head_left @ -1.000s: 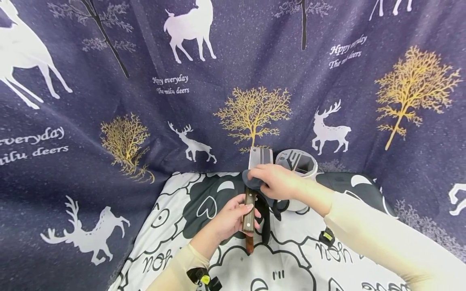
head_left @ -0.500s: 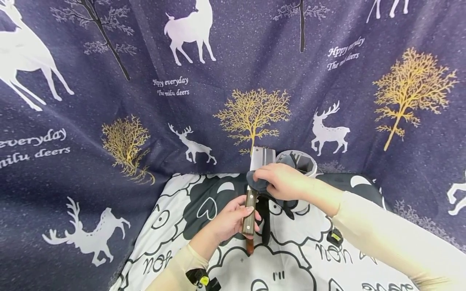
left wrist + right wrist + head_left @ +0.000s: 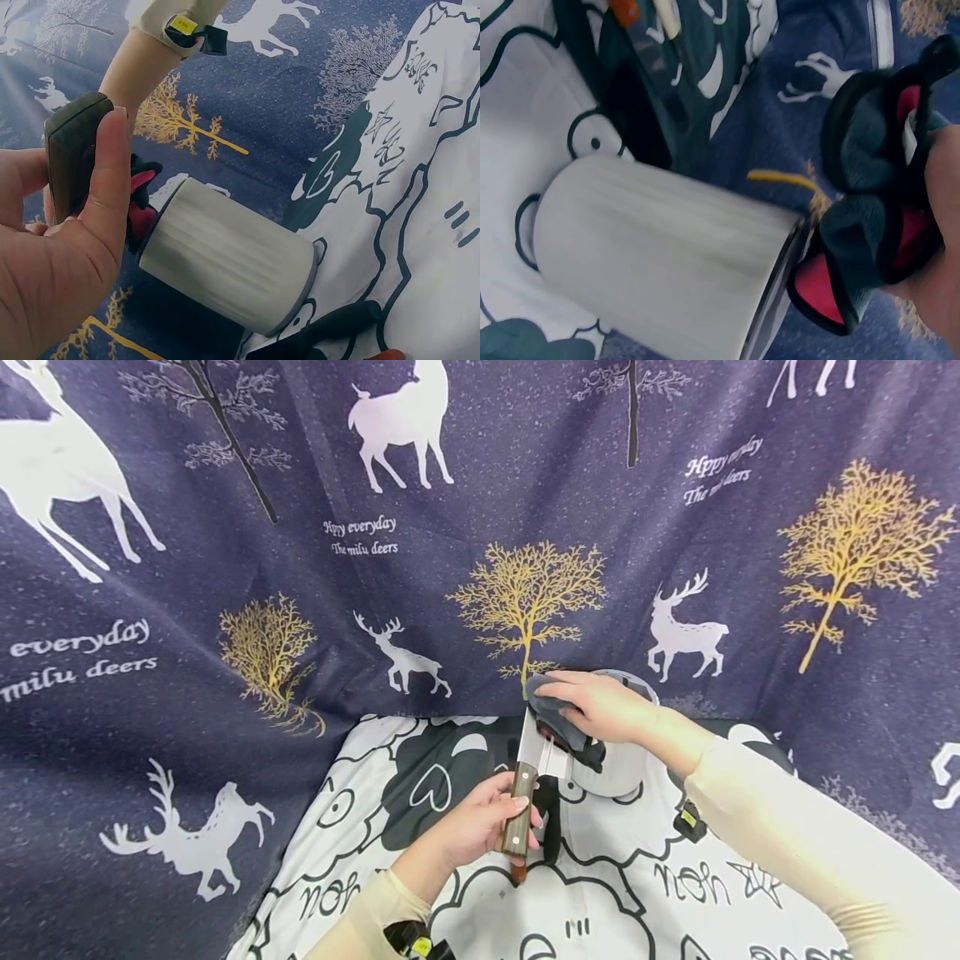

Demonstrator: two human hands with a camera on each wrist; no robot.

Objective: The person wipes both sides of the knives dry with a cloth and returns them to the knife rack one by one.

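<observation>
My left hand (image 3: 480, 818) grips a cleaver by its brown riveted wooden handle, the blade (image 3: 531, 743) pointing away from me. In the left wrist view the handle (image 3: 71, 161) stands between thumb and fingers. My right hand (image 3: 600, 702) holds a dark grey cloth (image 3: 555, 706) folded over the far part of the blade, hiding the tip. Black edging and a pinkish-red inner side show on the cloth (image 3: 855, 225) in the right wrist view. Just beneath that hand stands a white cylindrical container (image 3: 618, 768).
On the patterned white sheet (image 3: 555, 910) lie a black-handled object (image 3: 551, 827) and an orange-brown handle (image 3: 518, 872), both partly behind my left hand. A dark blue curtain (image 3: 465, 510) with deer and trees hangs close behind the container.
My right hand has slid the cloth away from the handle toward the blade's far end, uncovering the near part. The cleaver has tilted slightly, and my left hand keeps its grip.
</observation>
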